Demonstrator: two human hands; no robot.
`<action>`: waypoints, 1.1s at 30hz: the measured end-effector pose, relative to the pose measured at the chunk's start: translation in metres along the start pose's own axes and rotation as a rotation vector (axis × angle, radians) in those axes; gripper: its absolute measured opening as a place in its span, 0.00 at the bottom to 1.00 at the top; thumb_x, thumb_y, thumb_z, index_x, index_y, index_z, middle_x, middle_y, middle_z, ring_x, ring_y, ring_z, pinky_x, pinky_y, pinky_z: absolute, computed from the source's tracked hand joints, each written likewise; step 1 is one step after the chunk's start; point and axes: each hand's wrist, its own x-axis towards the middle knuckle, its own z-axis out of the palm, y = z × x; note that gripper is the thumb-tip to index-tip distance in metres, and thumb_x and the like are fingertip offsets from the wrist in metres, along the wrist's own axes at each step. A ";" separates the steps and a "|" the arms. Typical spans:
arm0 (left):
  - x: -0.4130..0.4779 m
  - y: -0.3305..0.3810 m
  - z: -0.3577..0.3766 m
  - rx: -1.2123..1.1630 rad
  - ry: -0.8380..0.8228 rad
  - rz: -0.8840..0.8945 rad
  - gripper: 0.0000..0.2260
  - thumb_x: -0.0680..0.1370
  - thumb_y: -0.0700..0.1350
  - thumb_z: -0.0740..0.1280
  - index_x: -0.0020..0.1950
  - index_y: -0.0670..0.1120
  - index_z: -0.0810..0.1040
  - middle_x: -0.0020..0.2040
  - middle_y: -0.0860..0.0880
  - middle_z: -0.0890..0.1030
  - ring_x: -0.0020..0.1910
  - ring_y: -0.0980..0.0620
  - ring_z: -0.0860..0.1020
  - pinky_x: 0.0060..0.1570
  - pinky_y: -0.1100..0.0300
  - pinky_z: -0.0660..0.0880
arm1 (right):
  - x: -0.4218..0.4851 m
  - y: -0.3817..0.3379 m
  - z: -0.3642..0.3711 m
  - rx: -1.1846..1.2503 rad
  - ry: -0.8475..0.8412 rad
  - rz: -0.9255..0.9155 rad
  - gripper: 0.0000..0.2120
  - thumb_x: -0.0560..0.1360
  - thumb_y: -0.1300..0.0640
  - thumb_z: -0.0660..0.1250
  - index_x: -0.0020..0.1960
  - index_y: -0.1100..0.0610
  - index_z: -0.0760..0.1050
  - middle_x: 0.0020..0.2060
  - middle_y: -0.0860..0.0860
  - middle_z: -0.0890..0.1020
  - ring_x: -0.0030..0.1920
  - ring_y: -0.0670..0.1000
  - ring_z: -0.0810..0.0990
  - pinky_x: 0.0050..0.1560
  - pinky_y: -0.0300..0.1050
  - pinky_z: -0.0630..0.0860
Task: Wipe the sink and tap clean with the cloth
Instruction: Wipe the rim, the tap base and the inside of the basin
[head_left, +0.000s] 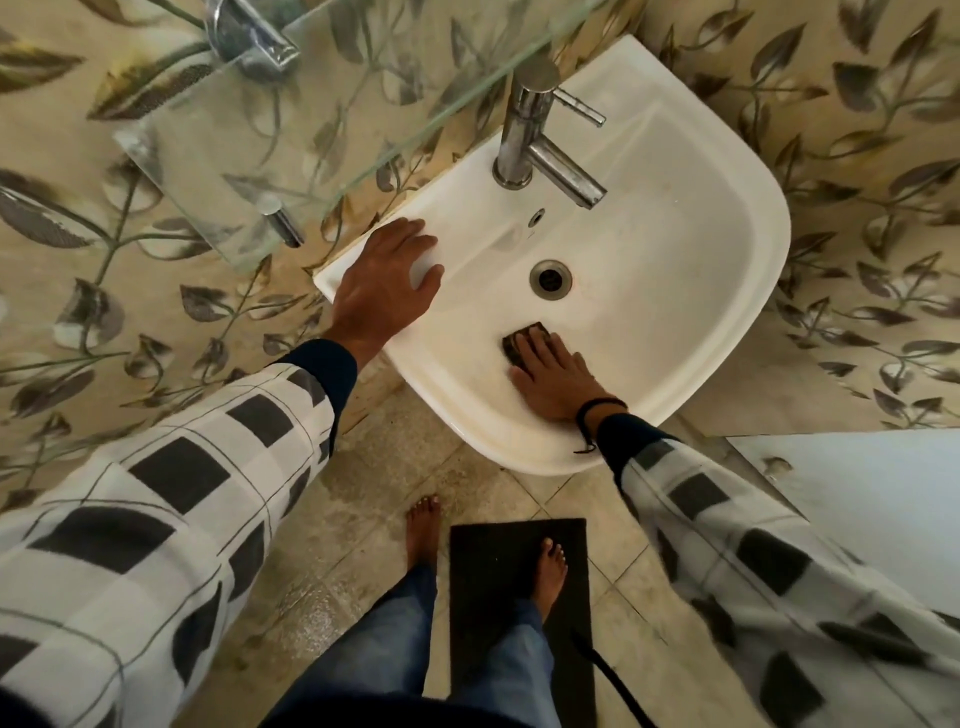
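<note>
A white wall-mounted sink (727, 249) fills the upper middle of the head view, with a metal drain (550, 279) at its centre. A chrome tap (540, 140) stands at its back edge, spout pointing over the basin. My right hand (553, 379) lies flat inside the basin's near slope, pressing a small dark cloth (524, 340) under the fingers. My left hand (387, 283) rests palm down on the sink's left rim, fingers spread, holding nothing.
A glass shelf (291, 130) on chrome brackets juts from the leaf-patterned wall left of the tap, above the sink's left corner. A dark mat (498, 597) lies on the tiled floor under my right foot. A white surface (857, 499) sits at the right.
</note>
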 end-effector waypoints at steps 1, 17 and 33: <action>0.001 0.000 0.000 0.003 0.004 0.004 0.19 0.79 0.54 0.66 0.67 0.48 0.78 0.72 0.51 0.74 0.73 0.51 0.68 0.66 0.52 0.72 | 0.002 -0.012 0.000 0.057 0.026 0.017 0.31 0.81 0.36 0.41 0.80 0.44 0.40 0.79 0.45 0.39 0.79 0.51 0.37 0.76 0.57 0.41; 0.001 0.000 0.000 -0.011 0.015 -0.001 0.18 0.79 0.52 0.68 0.67 0.48 0.79 0.71 0.51 0.74 0.73 0.51 0.68 0.64 0.52 0.72 | 0.008 -0.006 -0.007 -0.002 -0.039 -0.003 0.30 0.82 0.39 0.43 0.80 0.46 0.39 0.79 0.46 0.38 0.79 0.52 0.37 0.76 0.58 0.43; 0.002 -0.001 0.002 0.004 -0.030 0.038 0.19 0.80 0.53 0.68 0.67 0.44 0.78 0.72 0.47 0.74 0.73 0.46 0.68 0.69 0.49 0.69 | -0.028 -0.038 0.005 0.169 -0.102 -0.123 0.28 0.83 0.38 0.41 0.80 0.44 0.41 0.80 0.45 0.43 0.79 0.51 0.42 0.77 0.57 0.44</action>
